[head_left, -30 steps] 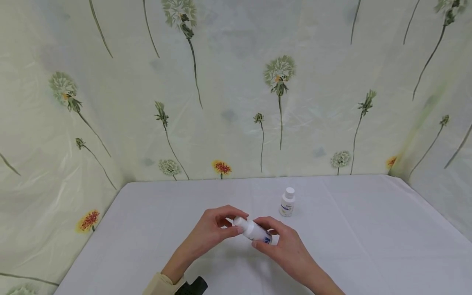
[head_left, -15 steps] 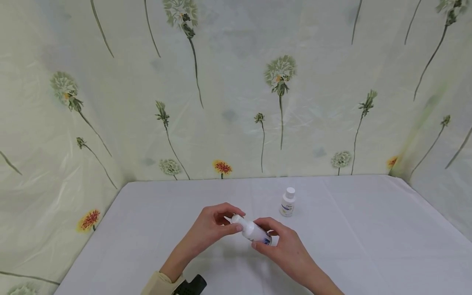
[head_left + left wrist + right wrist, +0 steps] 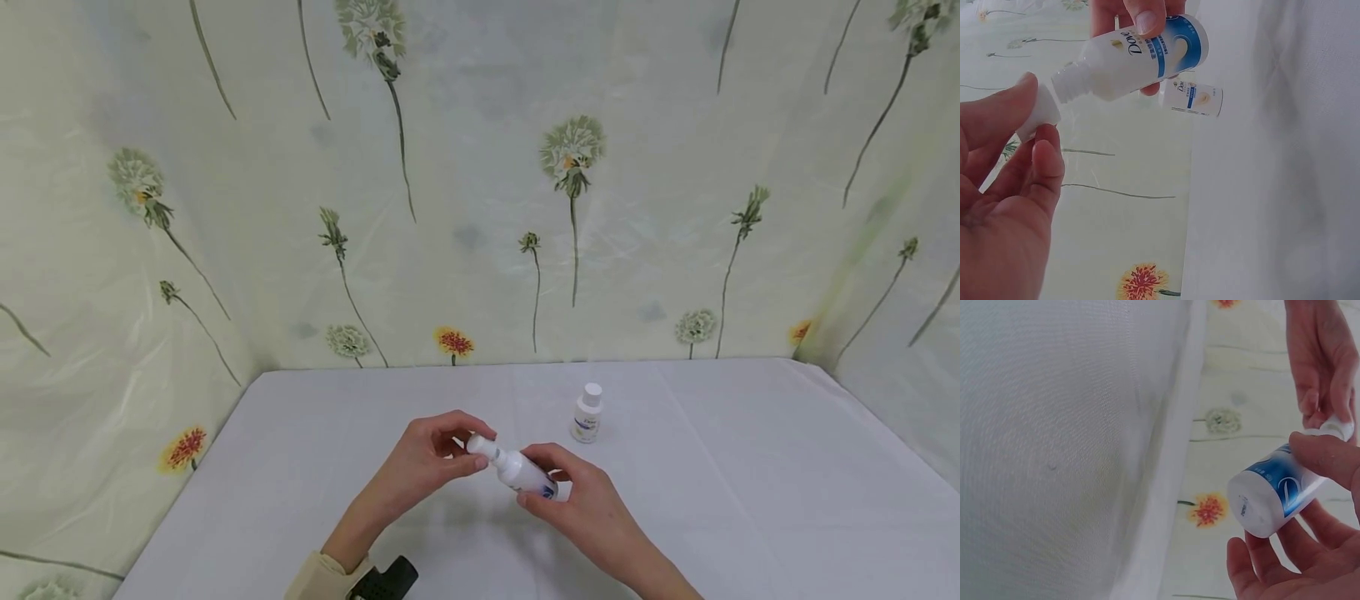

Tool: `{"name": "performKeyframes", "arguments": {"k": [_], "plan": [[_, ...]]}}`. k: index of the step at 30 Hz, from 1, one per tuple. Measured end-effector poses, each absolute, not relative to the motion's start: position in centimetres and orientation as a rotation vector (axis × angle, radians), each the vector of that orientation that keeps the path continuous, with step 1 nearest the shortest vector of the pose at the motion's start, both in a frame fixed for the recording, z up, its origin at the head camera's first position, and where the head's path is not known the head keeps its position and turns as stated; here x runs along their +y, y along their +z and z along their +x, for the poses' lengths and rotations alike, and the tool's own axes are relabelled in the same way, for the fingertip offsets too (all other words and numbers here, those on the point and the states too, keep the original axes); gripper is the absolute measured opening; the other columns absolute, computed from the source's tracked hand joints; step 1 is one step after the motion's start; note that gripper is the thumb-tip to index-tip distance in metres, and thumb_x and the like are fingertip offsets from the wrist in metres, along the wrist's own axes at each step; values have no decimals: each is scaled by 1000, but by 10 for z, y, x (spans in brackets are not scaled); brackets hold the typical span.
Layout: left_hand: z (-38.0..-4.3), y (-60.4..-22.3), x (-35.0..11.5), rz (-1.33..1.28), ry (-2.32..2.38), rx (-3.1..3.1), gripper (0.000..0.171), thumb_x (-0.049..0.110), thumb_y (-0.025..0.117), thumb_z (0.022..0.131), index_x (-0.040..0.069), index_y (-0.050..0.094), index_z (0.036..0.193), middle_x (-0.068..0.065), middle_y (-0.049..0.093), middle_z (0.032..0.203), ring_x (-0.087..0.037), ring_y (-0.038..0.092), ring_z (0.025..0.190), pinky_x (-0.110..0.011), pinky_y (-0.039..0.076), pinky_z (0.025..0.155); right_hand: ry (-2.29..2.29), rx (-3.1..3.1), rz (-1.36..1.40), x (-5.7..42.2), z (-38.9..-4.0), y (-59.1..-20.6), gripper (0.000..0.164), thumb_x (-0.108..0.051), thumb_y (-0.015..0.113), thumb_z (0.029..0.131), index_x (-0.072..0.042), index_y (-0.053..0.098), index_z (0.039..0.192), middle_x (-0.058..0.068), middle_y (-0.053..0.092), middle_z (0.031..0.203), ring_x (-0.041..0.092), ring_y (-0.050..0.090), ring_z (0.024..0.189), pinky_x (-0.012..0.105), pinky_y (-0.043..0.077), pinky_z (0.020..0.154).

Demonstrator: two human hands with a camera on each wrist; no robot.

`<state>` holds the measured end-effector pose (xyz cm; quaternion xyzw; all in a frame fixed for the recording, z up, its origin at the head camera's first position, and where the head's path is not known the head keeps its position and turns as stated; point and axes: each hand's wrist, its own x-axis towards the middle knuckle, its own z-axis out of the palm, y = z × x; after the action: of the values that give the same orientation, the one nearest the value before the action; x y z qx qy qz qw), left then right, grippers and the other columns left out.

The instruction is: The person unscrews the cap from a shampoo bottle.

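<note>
My right hand [image 3: 592,504] grips a small white Dove bottle [image 3: 1138,55] with a blue label, tilted so that its neck points up and left. In the left wrist view the bottle's threaded neck is bare. A white screw cap [image 3: 1042,114] sits between the thumb and fingers of my left hand [image 3: 1007,169], just off the neck with a narrow gap. The right wrist view shows the bottle's base [image 3: 1252,505], with the right thumb on one side and the fingers beneath. Both hands are above the table.
A second white Dove bottle [image 3: 587,414], capped, stands upright on the white-covered table [image 3: 712,467] behind the right hand. A flower-printed sheet [image 3: 480,275] hangs at the back and sides. A black device [image 3: 386,581] is on the left wrist by a cream sleeve [image 3: 321,577].
The cap has come off the bottle's neck, and my left hand has drawn it slightly up and left. The right hand and bottle have shifted a little to the right.
</note>
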<state>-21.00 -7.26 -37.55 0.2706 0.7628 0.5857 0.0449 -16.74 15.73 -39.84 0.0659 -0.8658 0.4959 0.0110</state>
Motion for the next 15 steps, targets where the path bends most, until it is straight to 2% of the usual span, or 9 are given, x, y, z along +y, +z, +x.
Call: {"name": "performKeyframes", "arguments": {"k": [9, 15], "plan": [[-212, -378, -75, 825, 1807, 2313, 24, 9, 77, 85, 13, 70, 108, -4, 66, 104, -22, 61, 89, -28, 53, 74, 1582, -2690, 204, 159, -168, -398, 39, -19, 83, 79, -27, 65, 113, -6, 66, 106, 16, 60, 97, 36, 51, 82], [-212, -379, -75, 786, 1828, 2288, 25, 7, 76, 85, 13, 68, 108, -6, 66, 104, -24, 65, 89, -29, 55, 75, 1600, -2681, 212, 159, -168, -396, 43, -20, 83, 80, -27, 64, 117, -6, 66, 107, 14, 61, 99, 36, 51, 83]]}}
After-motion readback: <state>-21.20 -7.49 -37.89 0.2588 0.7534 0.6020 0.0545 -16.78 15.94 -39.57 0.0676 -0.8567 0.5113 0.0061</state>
